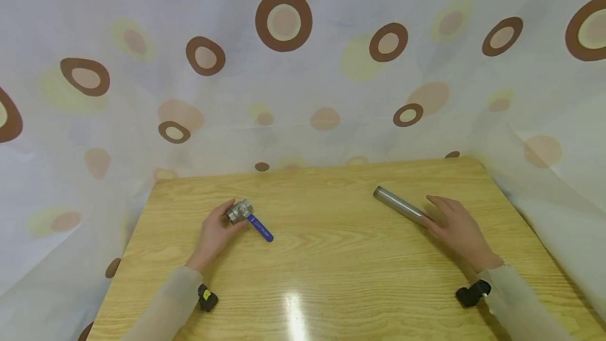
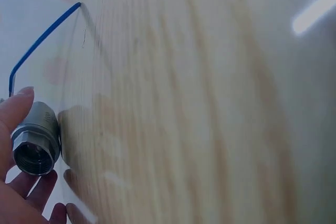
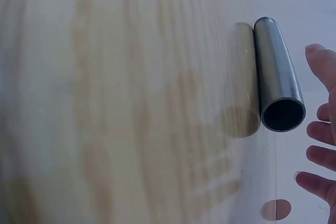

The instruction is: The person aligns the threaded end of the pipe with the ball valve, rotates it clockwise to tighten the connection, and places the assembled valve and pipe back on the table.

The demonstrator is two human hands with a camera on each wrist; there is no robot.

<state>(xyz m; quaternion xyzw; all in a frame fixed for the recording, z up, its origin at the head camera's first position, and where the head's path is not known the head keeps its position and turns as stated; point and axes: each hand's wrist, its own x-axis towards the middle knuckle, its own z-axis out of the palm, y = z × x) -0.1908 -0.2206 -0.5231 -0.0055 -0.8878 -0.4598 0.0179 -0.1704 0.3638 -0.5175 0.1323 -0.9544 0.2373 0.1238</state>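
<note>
Left hand (image 1: 214,234) pinches the unlabelled valve (image 1: 239,211); right hand (image 1: 458,231) spread beside the pipe (image 1: 399,205).

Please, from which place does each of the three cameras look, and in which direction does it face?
Head: above the wooden table, facing forward and down; shows both forearms, left hand on the valve, right hand by the steel pipe.
Left wrist: low beside that hand, facing along the tabletop; fingertips round the valve's threaded end.
Right wrist: low, facing the pipe's open end; fingertips beside it.
Shared: each wrist view repeats its object from the head view.
</note>
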